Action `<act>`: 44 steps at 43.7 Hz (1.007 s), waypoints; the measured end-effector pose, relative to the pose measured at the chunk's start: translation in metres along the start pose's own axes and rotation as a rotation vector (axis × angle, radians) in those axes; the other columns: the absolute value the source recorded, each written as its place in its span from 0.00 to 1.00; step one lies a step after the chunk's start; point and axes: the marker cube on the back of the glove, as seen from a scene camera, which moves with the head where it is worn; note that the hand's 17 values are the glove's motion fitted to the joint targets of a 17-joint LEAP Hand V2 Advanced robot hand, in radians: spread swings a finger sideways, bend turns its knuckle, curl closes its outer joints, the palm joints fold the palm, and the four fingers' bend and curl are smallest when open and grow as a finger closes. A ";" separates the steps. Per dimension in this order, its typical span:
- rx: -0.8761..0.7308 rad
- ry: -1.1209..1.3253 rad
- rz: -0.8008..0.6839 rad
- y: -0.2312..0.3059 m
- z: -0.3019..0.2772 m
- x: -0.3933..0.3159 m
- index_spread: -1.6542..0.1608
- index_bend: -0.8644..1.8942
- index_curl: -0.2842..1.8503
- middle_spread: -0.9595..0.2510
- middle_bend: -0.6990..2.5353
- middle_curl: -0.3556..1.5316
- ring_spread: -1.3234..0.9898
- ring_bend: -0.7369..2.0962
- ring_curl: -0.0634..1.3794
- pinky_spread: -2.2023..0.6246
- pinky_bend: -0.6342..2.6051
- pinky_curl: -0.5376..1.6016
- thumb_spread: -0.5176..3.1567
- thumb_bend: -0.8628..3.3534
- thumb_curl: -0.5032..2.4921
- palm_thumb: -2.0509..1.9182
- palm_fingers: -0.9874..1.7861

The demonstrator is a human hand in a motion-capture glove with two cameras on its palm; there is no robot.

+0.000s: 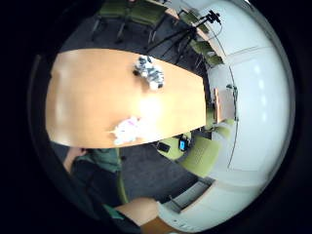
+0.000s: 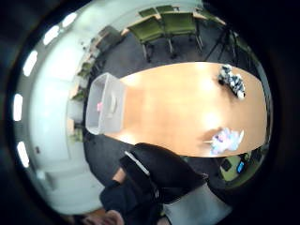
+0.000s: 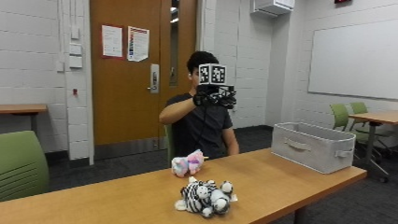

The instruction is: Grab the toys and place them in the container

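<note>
Black-gloved right hand [image 3: 208, 99] I see raised mid-frame, fingers' state untellable, well above the wooden desk [image 3: 124, 198] where the pink-and-white plush toy [image 3: 188, 164] lies below it, striped zebra plush [image 3: 204, 198] lower-centre, grey fabric container [image 3: 312, 146] at right.

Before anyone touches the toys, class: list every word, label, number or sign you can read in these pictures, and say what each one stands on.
No text can be read.
Two paper notices on the brown wooden door, one white, one with a red top: print too small.
Red sign high on the white block wall: cut off, unreadable.
Wall whiteboard: blank.
Grey fabric container, striped zebra plush toy, pink plush toy: no labels visible.
</note>
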 end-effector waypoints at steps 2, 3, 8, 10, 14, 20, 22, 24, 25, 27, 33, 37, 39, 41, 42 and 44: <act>-0.007 0.000 0.011 0.005 0.007 0.015 0.80 0.36 0.22 0.78 0.30 0.39 0.50 0.40 0.21 0.75 0.40 0.37 0.41 0.18 0.25 0.49 0.33; -0.012 -0.001 0.017 0.008 0.011 0.023 0.80 0.37 0.23 0.78 0.30 0.39 0.50 0.40 0.21 0.75 0.40 0.37 0.41 0.18 0.25 0.49 0.33; -0.048 -0.013 0.037 0.021 0.035 0.054 0.80 0.37 0.24 0.77 0.30 0.39 0.49 0.39 0.21 0.75 0.39 0.37 0.40 0.18 0.24 0.49 0.33; -0.065 -0.020 0.047 0.026 0.047 0.064 0.80 0.37 0.24 0.77 0.30 0.39 0.49 0.39 0.21 0.75 0.39 0.37 0.40 0.18 0.24 0.49 0.34; -0.088 -0.052 0.063 0.038 0.078 0.084 0.80 0.37 0.25 0.76 0.30 0.39 0.48 0.38 0.21 0.75 0.38 0.37 0.39 0.18 0.24 0.48 0.33; -0.128 -0.089 0.080 0.048 0.129 0.107 0.79 0.38 0.26 0.74 0.29 0.39 0.47 0.36 0.21 0.76 0.37 0.37 0.38 0.18 0.24 0.48 0.34; -0.145 -0.095 0.080 0.052 0.144 0.110 0.79 0.39 0.27 0.73 0.29 0.39 0.47 0.36 0.21 0.76 0.36 0.37 0.38 0.18 0.23 0.48 0.34; -0.164 -0.097 0.079 0.056 0.160 0.113 0.78 0.39 0.27 0.71 0.29 0.39 0.46 0.35 0.21 0.76 0.36 0.37 0.38 0.18 0.23 0.48 0.35; -0.173 -0.097 0.078 0.058 0.168 0.114 0.78 0.39 0.27 0.71 0.28 0.39 0.46 0.35 0.21 0.76 0.36 0.37 0.38 0.18 0.23 0.48 0.35; -0.190 -0.096 0.078 0.062 0.183 0.115 0.77 0.40 0.28 0.69 0.28 0.39 0.46 0.35 0.21 0.76 0.35 0.37 0.38 0.18 0.23 0.48 0.35; -0.243 -0.097 0.070 0.068 0.220 0.116 0.76 0.40 0.29 0.67 0.28 0.39 0.45 0.34 0.21 0.77 0.34 0.37 0.37 0.18 0.23 0.48 0.36; -0.261 -0.119 0.070 0.073 0.241 0.116 0.76 0.40 0.30 0.66 0.28 0.39 0.45 0.33 0.21 0.77 0.34 0.38 0.36 0.18 0.23 0.48 0.36; -0.264 -0.136 0.077 0.078 0.251 0.117 0.76 0.40 0.30 0.66 0.28 0.39 0.44 0.33 0.21 0.77 0.34 0.38 0.36 0.17 0.23 0.47 0.36; -0.263 -0.156 0.083 0.083 0.258 0.118 0.75 0.41 0.31 0.65 0.27 0.39 0.44 0.32 0.21 0.77 0.35 0.38 0.36 0.17 0.23 0.47 0.37; -0.260 -0.164 0.085 0.086 0.261 0.119 0.74 0.43 0.32 0.65 0.26 0.38 0.44 0.31 0.20 0.78 0.37 0.39 0.36 0.18 0.23 0.47 0.39; -0.254 -0.174 0.088 0.090 0.263 0.120 0.74 0.44 0.32 0.64 0.26 0.38 0.44 0.31 0.19 0.78 0.38 0.39 0.36 0.18 0.23 0.48 0.39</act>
